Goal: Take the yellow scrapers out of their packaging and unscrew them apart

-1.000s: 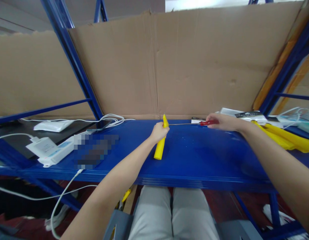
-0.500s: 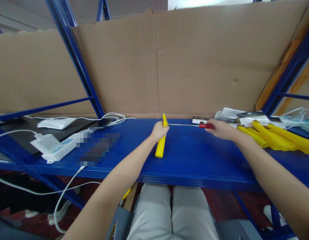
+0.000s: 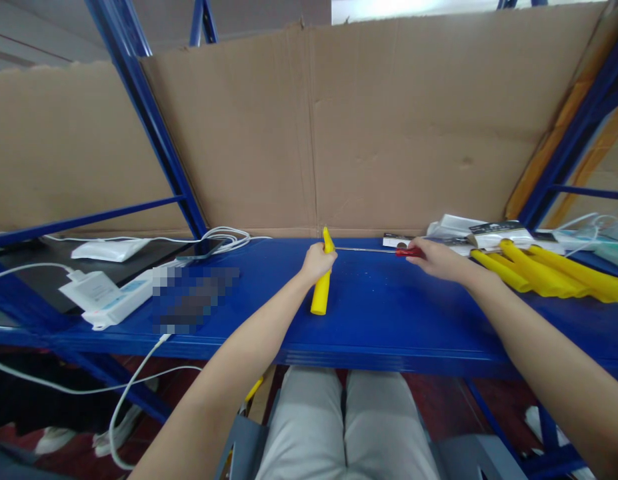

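Note:
My left hand point(image 3: 317, 263) is closed around the upper part of a yellow tube point(image 3: 321, 293), which stands tilted over the blue shelf, narrow at its top and wider at its lower end. In my right hand point(image 3: 435, 259) is a screwdriver point(image 3: 403, 253) with a red handle, its fingers wrapped round the grip. The long thin metal shaft points left and reaches the tube near my left fingers. Whether its tip touches or enters the tube is hidden. Several more yellow tubes point(image 3: 549, 272) lie in a row beyond my right forearm.
On the left of the blue shelf point(image 3: 389, 320) lie a white power strip point(image 3: 121, 300) with a plug, white cables point(image 3: 229, 235) and a blurred dark object point(image 3: 193, 300). White packages point(image 3: 503, 235) sit at the back right. A cardboard panel point(image 3: 389, 127) stands behind.
The view has shifted very slightly. Both hands keep their grips, and the tube and screwdriver look nearly the same.

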Available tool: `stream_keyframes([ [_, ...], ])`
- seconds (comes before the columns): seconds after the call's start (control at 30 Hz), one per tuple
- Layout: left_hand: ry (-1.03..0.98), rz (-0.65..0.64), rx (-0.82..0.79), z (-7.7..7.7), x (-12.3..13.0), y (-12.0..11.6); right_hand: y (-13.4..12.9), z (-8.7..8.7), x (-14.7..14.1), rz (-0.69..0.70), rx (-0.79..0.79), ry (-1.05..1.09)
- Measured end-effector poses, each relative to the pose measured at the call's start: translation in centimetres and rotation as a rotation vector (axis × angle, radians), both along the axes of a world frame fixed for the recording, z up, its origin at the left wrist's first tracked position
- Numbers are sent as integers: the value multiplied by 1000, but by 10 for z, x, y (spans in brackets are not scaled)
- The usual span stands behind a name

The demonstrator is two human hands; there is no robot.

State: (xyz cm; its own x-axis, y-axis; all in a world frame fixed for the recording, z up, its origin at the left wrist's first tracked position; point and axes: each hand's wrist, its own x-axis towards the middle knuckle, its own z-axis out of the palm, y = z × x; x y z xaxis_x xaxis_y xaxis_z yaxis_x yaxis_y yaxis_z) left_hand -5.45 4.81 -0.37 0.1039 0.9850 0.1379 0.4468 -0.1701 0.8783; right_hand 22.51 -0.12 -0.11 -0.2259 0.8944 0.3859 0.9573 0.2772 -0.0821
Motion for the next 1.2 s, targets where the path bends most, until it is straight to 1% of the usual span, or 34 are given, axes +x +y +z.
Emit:
stream_keyframes([
  [0.27,-14,4,-8,0,0,1,3,-2,-1,28,11,-22],
  [0.4,-16,-6,-6,0,0,1,1,-2,0,-21,-45,-28],
  [0.5,-16,-12,-9,-1,1,1,-1,-1,-1,-48,-43,-24],
  [0.57,-17,-7,-11,-1,1,0,-1,-1,-2,-31,-18,-31],
  [0.73,-12,-8,-5,-2,0,0,3,-1,-1,62,45,-90],
  [1.0,23,-21,6,-2,2,-1,-1,-1,1,-48,-19,-88],
  [1.1,27,-22,5,-2,2,-1,0,-2,0,-40,-13,-65],
  [1.2,24,-9,3,-2,1,0,2,-2,-1,7,-9,-85],
])
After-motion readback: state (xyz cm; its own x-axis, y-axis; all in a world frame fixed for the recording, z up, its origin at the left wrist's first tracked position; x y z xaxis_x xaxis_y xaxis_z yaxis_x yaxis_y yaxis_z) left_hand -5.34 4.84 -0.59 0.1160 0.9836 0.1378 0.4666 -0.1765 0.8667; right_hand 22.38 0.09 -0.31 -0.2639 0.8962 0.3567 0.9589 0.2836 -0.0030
